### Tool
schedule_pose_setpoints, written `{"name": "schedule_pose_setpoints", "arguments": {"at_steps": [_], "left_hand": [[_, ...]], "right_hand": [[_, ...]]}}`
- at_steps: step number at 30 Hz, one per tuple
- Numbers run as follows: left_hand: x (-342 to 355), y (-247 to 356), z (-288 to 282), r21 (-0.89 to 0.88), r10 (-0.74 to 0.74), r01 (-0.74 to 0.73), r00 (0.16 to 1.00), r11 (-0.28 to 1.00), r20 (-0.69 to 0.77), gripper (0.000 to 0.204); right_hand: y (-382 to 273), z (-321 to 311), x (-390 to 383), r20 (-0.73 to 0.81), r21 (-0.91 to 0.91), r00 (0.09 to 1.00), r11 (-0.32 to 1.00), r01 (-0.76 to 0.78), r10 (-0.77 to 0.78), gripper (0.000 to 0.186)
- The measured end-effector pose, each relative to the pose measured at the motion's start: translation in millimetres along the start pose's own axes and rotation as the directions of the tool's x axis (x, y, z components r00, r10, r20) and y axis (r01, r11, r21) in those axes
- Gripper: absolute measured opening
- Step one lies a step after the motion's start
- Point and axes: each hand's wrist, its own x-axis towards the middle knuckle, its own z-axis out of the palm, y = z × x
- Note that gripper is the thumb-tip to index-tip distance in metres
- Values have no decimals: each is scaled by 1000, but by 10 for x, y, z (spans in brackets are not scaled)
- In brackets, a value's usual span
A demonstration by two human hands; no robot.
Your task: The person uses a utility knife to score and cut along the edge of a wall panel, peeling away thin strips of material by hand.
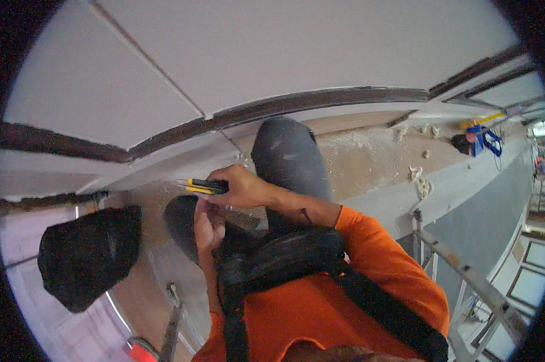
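My right hand (243, 187) is closed on a yellow-and-black handled tool (199, 186) with a thin metal tip pointing left, which looks like pliers. My left hand (211, 224) is raised just below it, fingers drawn together near the tool. What they hold, if anything, I cannot make out. Both hands are over my knees, and the grey-clad right knee (287, 151) reaches toward the white wall panels (290, 42) and their dark recessed strip (272, 101).
A black bag or cloth (88, 256) lies at left. On the dusty ledge (357, 163) at right are pale scraps (423, 187) and a blue-and-yellow tool pile (477, 140). Metal rails (465, 271) stand at lower right, and a red object (142, 353) shows at lower left.
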Motion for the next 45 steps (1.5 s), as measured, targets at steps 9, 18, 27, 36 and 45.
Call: {"name": "schedule_pose_setpoints", "arguments": {"at_steps": [9,18,27,36,45], "left_hand": [[-360,151,376,256,57,-58,998,965,15,27],[-101,31,88,64,-71,64,989,996,128,26],[-245,223,-10,44,-57,47,956,998,287,25],[-36,232,64,-75,-72,100,948,992,310,18],[-149,374,34,177,-77,20,945,984,319,31]], "right_hand": [[49,-2,-40,1,-455,1000,890,-6,7,36],[97,-57,-28,191,-289,974,942,172,-119,42],[-71,-84,-31,229,-336,962,915,221,-148,34],[-15,-130,4,192,-427,974,884,190,-117,38],[-134,-206,-14,307,-386,920,852,355,-245,36]]}}
